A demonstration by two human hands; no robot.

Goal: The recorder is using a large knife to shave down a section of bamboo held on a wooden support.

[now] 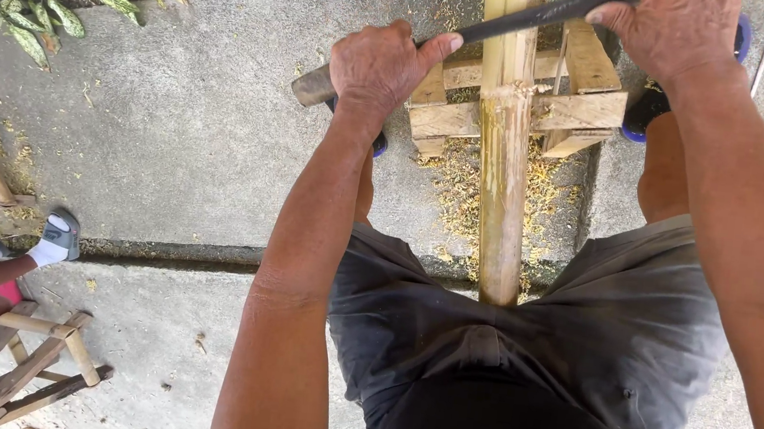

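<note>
Seen from above, a left hand (pixel 376 70) and a right hand (pixel 674 30) each have their grip clamped on one end of a dark long blade (pixel 516 19). That blade lies across an upright bamboo pole (pixel 506 171) rising between the person's knees, beside a small wooden stand (pixel 583 103) on the concrete floor (pixel 199 157).

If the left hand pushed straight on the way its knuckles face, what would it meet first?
Likely bare concrete floor: the left hand grips the blade left of the bamboo pole, knuckles facing away from the body. Depth is unclear.
</note>
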